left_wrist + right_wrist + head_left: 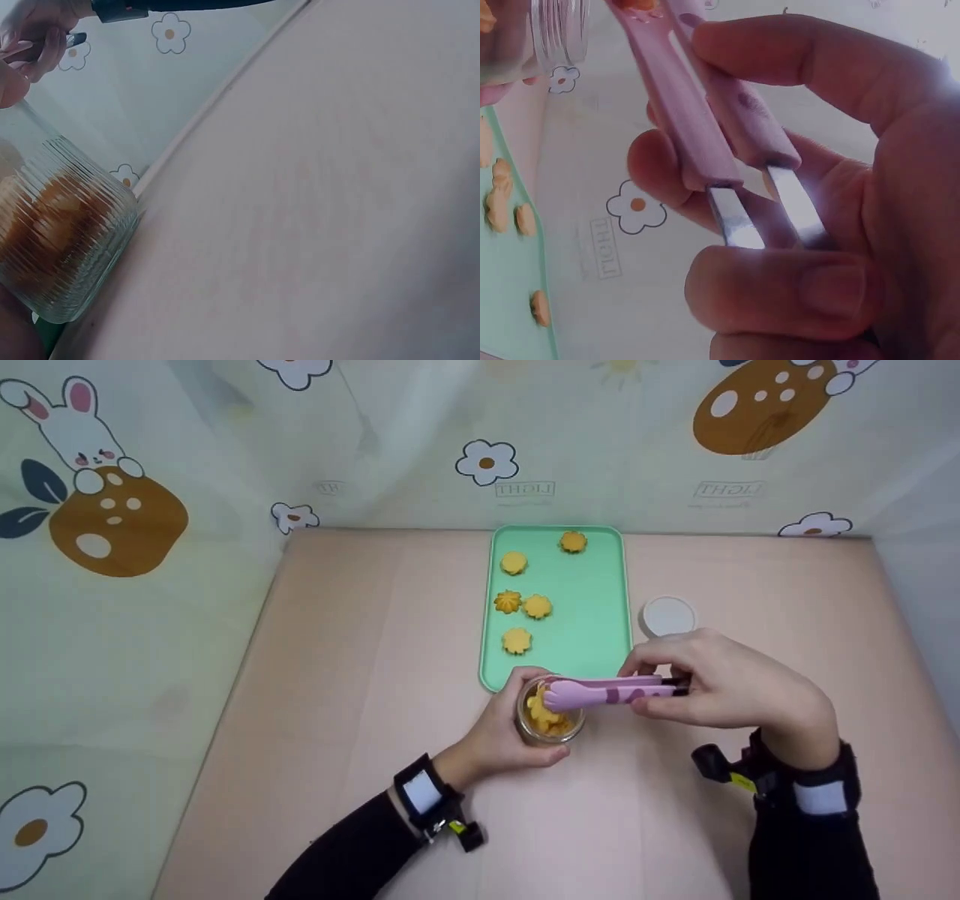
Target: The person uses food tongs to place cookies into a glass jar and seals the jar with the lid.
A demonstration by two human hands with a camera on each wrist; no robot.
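The left hand [501, 735] holds the little glass jar [547, 716] on the bench [337, 697], by the green tray [592, 607]. The right hand [720, 679] squeezes pink tongs [600, 691] over its mouth. A bump could tip the jar, or a cookie [541, 712] could slip and fall.

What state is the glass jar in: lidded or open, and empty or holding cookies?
Open and partly filled: the glass jar has no lid, the pink tongs reach its mouth, and cookies lie inside. The white lid sits apart.
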